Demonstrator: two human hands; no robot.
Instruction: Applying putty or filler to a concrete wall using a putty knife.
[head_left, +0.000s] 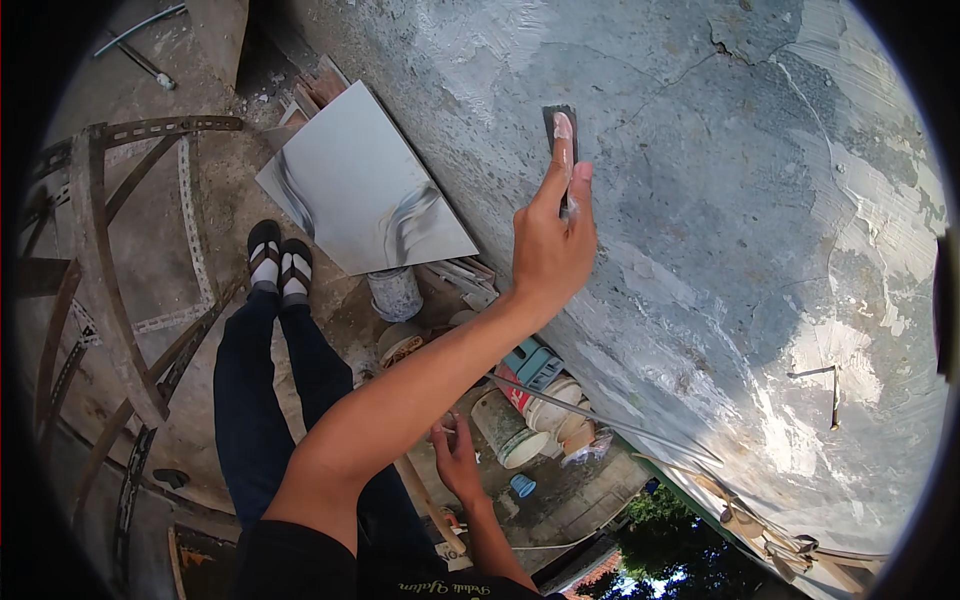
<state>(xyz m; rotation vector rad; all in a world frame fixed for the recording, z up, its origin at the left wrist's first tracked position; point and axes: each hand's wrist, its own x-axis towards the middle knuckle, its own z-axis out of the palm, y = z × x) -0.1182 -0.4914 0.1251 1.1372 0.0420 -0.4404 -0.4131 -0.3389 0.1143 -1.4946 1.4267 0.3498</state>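
My left hand (555,235) reaches up and across to the grey wall (680,210). It grips a putty knife (573,122) whose dark blade lies close to the wall, the index finger stretched along it and smeared with pale paste. The wall bears rough whitish patches of filler and a few cracks. Lower down, my right hand (458,465) is curled near my body, partly behind my left forearm. Its fingertips close around something small that I cannot make out.
A marbled white panel (360,190) leans against the wall's foot. Paint-stained buckets (508,430) and a small blue cup (522,485) stand below. Metal and wooden framing (110,270) fills the left. A bent nail or hook (834,400) juts from the wall.
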